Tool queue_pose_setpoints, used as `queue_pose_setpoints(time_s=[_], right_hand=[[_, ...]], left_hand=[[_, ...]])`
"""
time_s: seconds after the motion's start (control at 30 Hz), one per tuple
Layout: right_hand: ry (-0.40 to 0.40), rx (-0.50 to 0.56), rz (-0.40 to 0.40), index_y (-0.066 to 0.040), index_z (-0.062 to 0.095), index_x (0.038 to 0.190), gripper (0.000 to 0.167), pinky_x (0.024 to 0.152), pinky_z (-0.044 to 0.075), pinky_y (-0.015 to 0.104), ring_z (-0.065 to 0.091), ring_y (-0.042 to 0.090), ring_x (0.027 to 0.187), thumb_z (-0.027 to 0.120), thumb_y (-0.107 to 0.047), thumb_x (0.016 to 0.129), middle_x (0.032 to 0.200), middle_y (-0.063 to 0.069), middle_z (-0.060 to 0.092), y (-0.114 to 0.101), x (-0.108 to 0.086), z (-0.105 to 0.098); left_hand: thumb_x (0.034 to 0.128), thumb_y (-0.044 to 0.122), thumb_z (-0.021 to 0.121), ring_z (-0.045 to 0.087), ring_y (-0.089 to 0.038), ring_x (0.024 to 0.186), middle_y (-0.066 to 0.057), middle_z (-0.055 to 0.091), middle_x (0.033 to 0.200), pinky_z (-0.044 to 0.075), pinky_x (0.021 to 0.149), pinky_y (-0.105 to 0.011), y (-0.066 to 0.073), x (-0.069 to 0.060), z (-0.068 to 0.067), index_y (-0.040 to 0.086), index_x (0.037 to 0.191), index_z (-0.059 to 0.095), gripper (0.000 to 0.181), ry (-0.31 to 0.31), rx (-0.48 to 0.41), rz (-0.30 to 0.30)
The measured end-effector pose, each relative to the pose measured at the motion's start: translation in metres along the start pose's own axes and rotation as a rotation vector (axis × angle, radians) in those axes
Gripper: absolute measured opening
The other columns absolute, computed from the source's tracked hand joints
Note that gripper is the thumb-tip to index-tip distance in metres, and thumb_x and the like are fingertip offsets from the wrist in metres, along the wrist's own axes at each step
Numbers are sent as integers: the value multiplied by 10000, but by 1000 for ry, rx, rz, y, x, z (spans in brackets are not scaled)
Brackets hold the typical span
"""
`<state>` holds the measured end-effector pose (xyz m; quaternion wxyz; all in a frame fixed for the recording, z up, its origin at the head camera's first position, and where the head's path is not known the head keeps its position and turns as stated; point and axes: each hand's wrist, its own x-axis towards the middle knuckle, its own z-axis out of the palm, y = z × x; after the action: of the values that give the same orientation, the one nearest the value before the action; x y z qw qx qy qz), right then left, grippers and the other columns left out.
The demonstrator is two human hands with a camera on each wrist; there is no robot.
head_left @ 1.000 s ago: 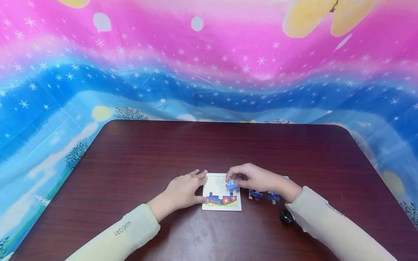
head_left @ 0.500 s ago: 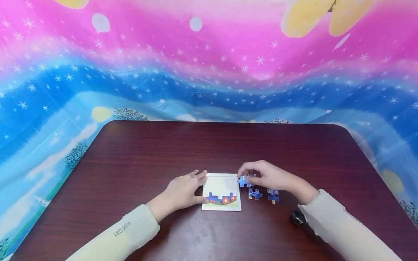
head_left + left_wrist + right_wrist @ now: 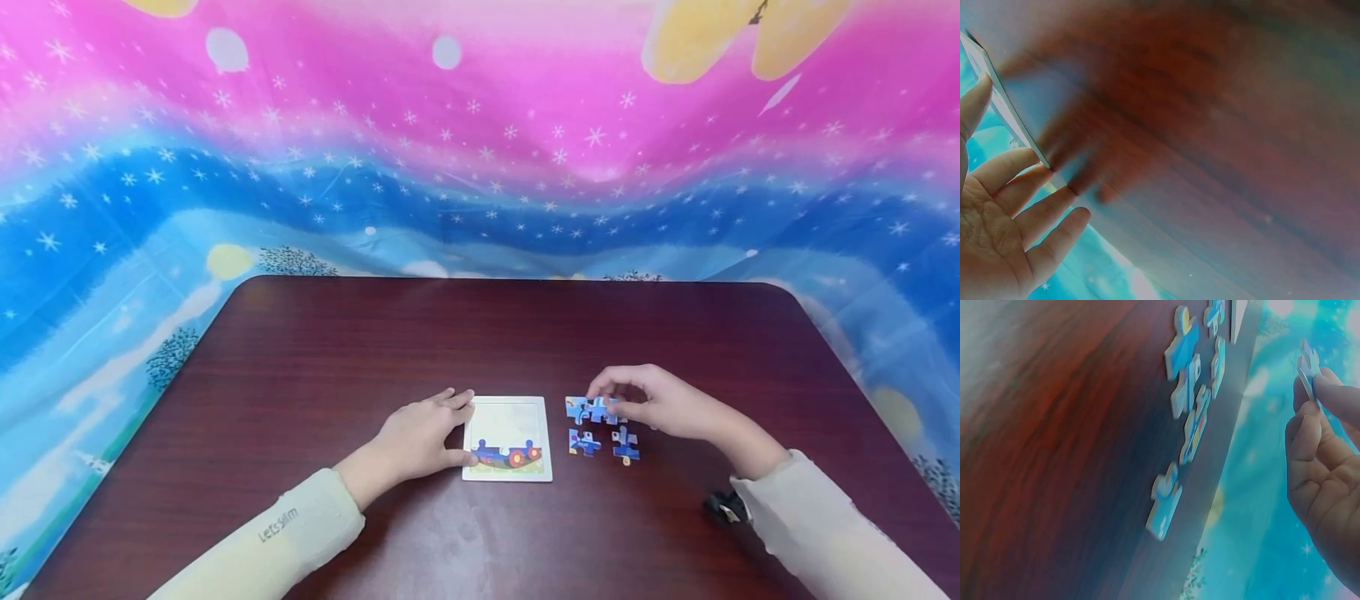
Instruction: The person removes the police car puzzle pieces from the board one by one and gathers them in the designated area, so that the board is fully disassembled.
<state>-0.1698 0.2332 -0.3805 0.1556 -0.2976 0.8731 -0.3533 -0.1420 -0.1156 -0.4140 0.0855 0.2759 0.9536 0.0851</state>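
My left hand (image 3: 420, 437) lies against the left side of a white puzzle tray (image 3: 548, 442), its thumb and fingertips touching the rim. In the left wrist view those fingers (image 3: 1047, 219) look spread and fairly straight. Joined pieces with a blue train and red wheels (image 3: 517, 458) fill the bottom of the tray; above them its white base is bare. My right hand (image 3: 667, 404) hovers over loose pieces right of the tray. It pinches a light-blue puzzle piece (image 3: 1309, 369) between thumb and fingers, clear of the table in the right wrist view.
Several loose puzzle pieces (image 3: 1182, 350) lie on the dark red-brown table (image 3: 390, 333). Among them are a blue piece (image 3: 583, 443) and one with a yellow part (image 3: 626, 446). A colourful cloth (image 3: 480, 167) hangs behind the table. A black object (image 3: 726, 507) sits at the right wrist.
My right hand has moved right from above the tray to the loose pieces, carrying the light-blue puzzle piece. My left hand keeps its place at the tray.
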Motion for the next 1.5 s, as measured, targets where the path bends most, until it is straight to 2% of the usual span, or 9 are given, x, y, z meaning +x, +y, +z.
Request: queue_pose_setpoints(time_s=[0.1, 0.33, 0.53, 0.7, 1.0, 1.37, 1.5], right_hand=[[11, 3, 11, -150, 669, 1139, 211, 540, 511, 277, 583, 137, 741, 655, -76, 943, 974, -9, 658, 3, -8, -3], [53, -38, -46, -140, 682, 1120, 194, 653, 515, 262, 597, 59, 790, 653, -66, 943, 955, -49, 684, 14, -25, -9], [57, -52, -56, -127, 696, 1127, 192, 704, 514, 239, 603, 34, 833, 651, -79, 947, 1025, -4, 717, 22, -38, -12], [52, -49, -45, -123, 694, 1149, 203, 698, 520, 240, 609, 37, 846, 648, -96, 953, 1065, 45, 721, 27, -45, -13], [9, -9, 5, -109, 686, 1145, 189, 680, 516, 236, 614, 39, 825, 639, -107, 961, 1000, -36, 700, 37, -58, -13], [-48, 72, -39, -56, 688, 1141, 195, 621, 482, 235, 578, 52, 723, 606, -41, 964, 984, 7, 720, 50, -66, -9], [-60, 73, -35, -58, 692, 1145, 208, 582, 455, 239, 542, 34, 685, 598, -22, 963, 911, -2, 696, 52, -66, -7]], left_hand=[[813, 515, 760, 467, -264, 1414, -13, 500, 1516, 532, 951, -519, 0, 0, 0, 166, 1257, 650, 576, 2, -10, 7], [820, 510, 756, 467, -277, 1412, -30, 495, 1520, 517, 984, -506, -1, 0, -1, 152, 1202, 655, 532, -9, -20, 14], [825, 515, 748, 442, -279, 1431, -21, 476, 1534, 509, 989, -519, -1, -1, -2, 154, 1352, 615, 652, -28, -41, 3], [821, 541, 744, 423, -284, 1443, -30, 454, 1548, 508, 988, -522, -2, -3, -3, 149, 1389, 589, 707, -42, -55, 4], [803, 537, 766, 403, -276, 1456, -23, 430, 1565, 490, 1018, -515, -4, -3, -2, 157, 1430, 555, 763, -59, -70, 11], [796, 528, 777, 399, -268, 1459, -19, 427, 1566, 472, 1050, -488, -4, -3, -3, 154, 1439, 545, 779, -63, -69, 9], [795, 535, 775, 398, -261, 1460, -10, 426, 1567, 479, 1039, -498, -4, -2, -2, 163, 1437, 548, 776, -64, -64, 4]])
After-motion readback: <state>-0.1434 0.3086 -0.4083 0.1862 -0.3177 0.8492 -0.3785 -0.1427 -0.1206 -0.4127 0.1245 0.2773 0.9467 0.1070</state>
